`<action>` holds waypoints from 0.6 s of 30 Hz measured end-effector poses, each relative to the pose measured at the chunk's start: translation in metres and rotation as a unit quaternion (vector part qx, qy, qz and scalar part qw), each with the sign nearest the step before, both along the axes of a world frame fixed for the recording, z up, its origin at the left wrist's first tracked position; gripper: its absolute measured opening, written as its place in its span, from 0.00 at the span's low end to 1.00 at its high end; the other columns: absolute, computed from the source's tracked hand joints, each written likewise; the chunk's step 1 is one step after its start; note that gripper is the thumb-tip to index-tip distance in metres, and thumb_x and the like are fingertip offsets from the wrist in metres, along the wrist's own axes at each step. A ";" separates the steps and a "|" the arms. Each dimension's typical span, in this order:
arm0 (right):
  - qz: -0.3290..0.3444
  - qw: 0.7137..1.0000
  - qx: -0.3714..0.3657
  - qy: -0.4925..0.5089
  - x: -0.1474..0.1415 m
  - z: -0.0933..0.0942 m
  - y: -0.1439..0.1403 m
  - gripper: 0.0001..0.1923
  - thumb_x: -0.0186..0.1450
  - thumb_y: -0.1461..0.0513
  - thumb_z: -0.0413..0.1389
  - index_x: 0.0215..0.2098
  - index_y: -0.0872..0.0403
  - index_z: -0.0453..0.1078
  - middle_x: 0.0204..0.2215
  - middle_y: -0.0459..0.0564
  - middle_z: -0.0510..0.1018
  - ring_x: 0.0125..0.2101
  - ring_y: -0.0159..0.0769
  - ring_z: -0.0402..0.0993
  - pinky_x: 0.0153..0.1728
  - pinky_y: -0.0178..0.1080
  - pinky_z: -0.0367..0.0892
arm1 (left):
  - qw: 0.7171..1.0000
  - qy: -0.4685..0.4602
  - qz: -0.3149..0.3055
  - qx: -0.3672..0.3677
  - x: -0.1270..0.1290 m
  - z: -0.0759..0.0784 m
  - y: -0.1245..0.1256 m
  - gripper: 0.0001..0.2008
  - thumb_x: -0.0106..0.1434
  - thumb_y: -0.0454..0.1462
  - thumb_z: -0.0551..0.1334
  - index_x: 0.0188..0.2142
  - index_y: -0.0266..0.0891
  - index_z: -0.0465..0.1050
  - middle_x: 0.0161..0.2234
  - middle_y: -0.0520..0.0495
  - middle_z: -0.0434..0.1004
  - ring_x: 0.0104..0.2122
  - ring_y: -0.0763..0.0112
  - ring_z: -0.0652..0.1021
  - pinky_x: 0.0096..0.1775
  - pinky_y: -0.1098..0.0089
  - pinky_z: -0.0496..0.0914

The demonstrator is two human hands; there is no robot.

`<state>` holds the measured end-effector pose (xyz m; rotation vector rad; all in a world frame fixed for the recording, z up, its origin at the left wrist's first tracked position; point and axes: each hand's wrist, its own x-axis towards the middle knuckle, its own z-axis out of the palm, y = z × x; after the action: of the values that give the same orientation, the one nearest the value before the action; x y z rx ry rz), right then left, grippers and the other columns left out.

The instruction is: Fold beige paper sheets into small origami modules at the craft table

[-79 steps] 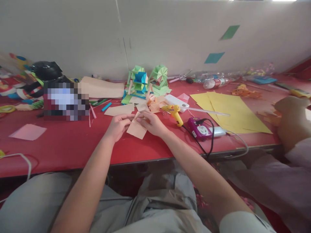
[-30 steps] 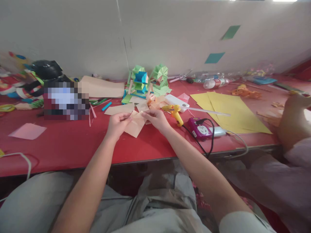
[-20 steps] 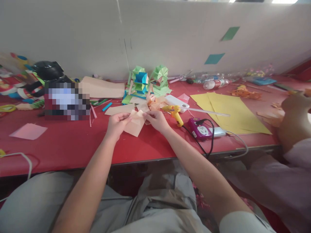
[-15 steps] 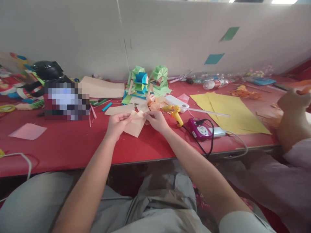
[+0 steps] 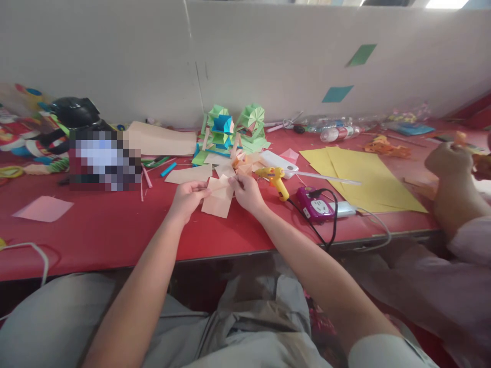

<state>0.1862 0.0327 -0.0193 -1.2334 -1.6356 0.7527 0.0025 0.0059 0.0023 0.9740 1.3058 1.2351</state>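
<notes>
While both hands pinch it, the peach paper piece (image 5: 218, 198) looks creased.

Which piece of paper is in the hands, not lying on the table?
The folded peach paper, pinched between the left hand and right hand. The pink sheet and the yellow sheets lie flat on the red table, untouched.

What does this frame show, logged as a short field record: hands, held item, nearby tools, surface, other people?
left hand: pinches the left side of the peach paper piece
right hand: pinches its upper right part
peach paper piece: folded, held between both hands above the red table
nearby tools: yellow glue gun, purple power strip
behind: green and blue paper models
right of tools: yellow paper sheets
other person: a hand at the right edge
</notes>
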 end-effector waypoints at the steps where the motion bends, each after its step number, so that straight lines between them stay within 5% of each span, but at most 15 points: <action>1: -0.003 1.000 0.005 -0.008 0.000 0.001 0.000 0.17 0.67 0.56 0.52 0.23 0.54 0.63 0.18 0.44 0.66 0.22 0.30 0.60 0.25 0.34 0.56 | 1.000 0.000 -0.008 -0.003 0.000 0.001 -0.001 0.20 0.33 0.38 0.77 0.29 0.36 0.80 0.29 0.45 0.82 0.32 0.61 0.80 0.37 0.63 0.74; 8: 0.095 0.986 -0.084 0.106 0.003 -0.004 0.004 0.23 0.64 0.43 0.55 0.27 0.53 0.69 0.21 0.47 0.73 0.23 0.34 0.71 0.26 0.36 0.68 | 0.999 0.006 -0.009 0.038 -0.004 -0.003 0.001 0.17 0.39 0.38 0.74 0.32 0.36 0.81 0.30 0.45 0.82 0.35 0.60 0.80 0.41 0.63 0.72; 18: 0.084 0.988 -0.071 0.106 0.001 -0.005 0.004 0.21 0.63 0.46 0.59 0.25 0.53 0.65 0.21 0.47 0.73 0.23 0.35 0.73 0.27 0.38 0.73 | 0.998 0.035 0.019 0.043 -0.008 -0.009 0.005 0.19 0.37 0.40 0.76 0.30 0.35 0.80 0.30 0.44 0.82 0.33 0.60 0.80 0.40 0.63 0.71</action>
<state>0.1876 0.0367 -0.0241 -1.0816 -1.5438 1.0840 -0.0056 0.0110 -0.0066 1.0660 1.3401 1.3059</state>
